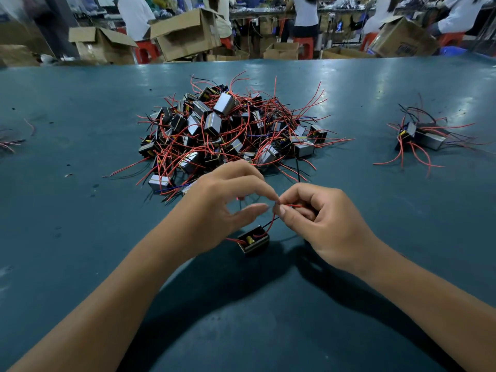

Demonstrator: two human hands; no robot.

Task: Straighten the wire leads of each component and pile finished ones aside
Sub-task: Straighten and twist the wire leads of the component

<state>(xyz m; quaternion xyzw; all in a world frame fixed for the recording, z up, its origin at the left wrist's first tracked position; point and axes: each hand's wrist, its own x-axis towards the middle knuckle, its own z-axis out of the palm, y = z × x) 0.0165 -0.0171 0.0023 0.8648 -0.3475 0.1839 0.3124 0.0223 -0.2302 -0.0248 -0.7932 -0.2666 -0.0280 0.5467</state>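
1. The right hand (324,224) has its fingers curled, and its grip pinches a red wire lead (291,205) between thumb and forefinger.
2. The left hand (228,200) meets it fingertip to fingertip; its thumb and forefinger close on the same lead just left of the right hand's grip, while the other fingers arch loosely above.
3. The lead runs down from the two grips to a small black component (253,240), which sits on the teal tabletop (80,210) directly below and a little nearer the person than the fingertips.
4. A second red lead sticks out of the component's left side, under the left hand.
5. Beyond both hands, farther from the person, lies a large heap of components (228,130) with tangled red and black wires.
6. Well off to the right of the right hand sits a smaller pile (421,135) of the same parts.
7. Far to the left of the left hand, a few loose wires (10,142) lie at the tabletop's edge.
8. Past the tabletop stand cardboard boxes (185,33) and seated people in white shirts.
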